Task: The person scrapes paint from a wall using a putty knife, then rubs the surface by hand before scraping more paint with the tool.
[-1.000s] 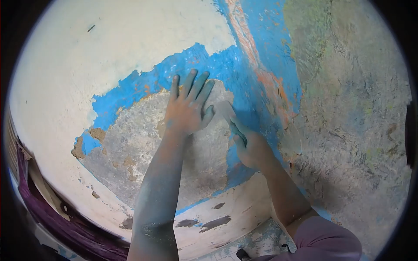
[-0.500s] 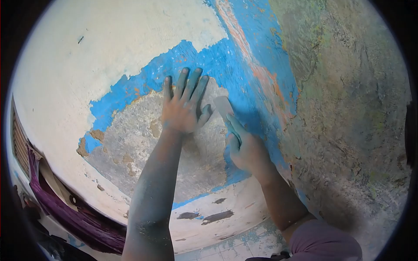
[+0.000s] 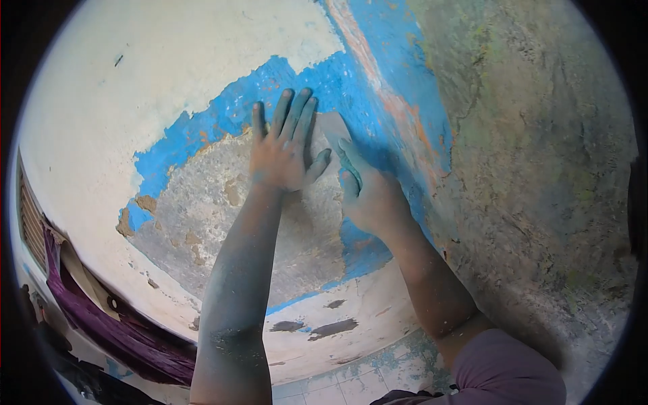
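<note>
Head view: gripping a scraper (image 3: 332, 127) in closed fingers of the right hand (image 3: 381, 199), with its blade apparently against the wall (image 3: 169, 54), near the border of blue paint (image 3: 239, 101) and grey patch (image 3: 202, 175). Bracing, seemingly, with the left hand (image 3: 280, 158) just beside, fingers spread, grasping nothing. Probably scraping. For another stroke, best to angle the blade low, clear of the left thumb.

Head-height view, forward and down.
</note>
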`<state>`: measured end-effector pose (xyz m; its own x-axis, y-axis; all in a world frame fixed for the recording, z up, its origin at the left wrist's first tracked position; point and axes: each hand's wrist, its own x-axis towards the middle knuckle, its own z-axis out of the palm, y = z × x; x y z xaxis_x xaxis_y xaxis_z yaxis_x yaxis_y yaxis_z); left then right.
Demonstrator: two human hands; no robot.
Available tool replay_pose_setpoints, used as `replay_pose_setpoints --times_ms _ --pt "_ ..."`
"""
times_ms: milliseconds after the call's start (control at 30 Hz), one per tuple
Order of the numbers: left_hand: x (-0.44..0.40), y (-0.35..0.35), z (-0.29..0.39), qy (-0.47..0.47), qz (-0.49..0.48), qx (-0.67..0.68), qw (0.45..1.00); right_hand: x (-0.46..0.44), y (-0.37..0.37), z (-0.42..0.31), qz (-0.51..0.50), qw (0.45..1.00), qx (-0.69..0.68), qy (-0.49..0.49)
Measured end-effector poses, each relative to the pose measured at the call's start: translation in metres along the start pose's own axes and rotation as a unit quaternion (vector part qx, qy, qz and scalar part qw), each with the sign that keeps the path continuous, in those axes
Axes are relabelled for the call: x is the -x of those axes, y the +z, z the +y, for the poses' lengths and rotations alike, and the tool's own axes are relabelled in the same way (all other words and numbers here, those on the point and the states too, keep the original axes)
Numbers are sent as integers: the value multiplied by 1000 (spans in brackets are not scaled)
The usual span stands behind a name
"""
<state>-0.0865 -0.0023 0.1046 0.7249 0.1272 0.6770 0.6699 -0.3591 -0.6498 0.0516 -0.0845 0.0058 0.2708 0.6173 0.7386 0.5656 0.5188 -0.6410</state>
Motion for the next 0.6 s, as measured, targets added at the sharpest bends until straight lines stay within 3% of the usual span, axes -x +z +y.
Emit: replay_pose_setpoints --times_ms 67,167,467,600 --pt "-1 0 0 -3 1 2 1000 12 -3 1 -74 995 26 57" --pt "0 2 0 -6 -5 -16 1000 16 0 1 -90 994 -5 66" --pt "6 7 1 -15 11 -12 1000 21 20 28 -21 993 -112 21" --pt "4 8 0 -12 11 -19 1000 9 12 6 -50 992 -115 27"
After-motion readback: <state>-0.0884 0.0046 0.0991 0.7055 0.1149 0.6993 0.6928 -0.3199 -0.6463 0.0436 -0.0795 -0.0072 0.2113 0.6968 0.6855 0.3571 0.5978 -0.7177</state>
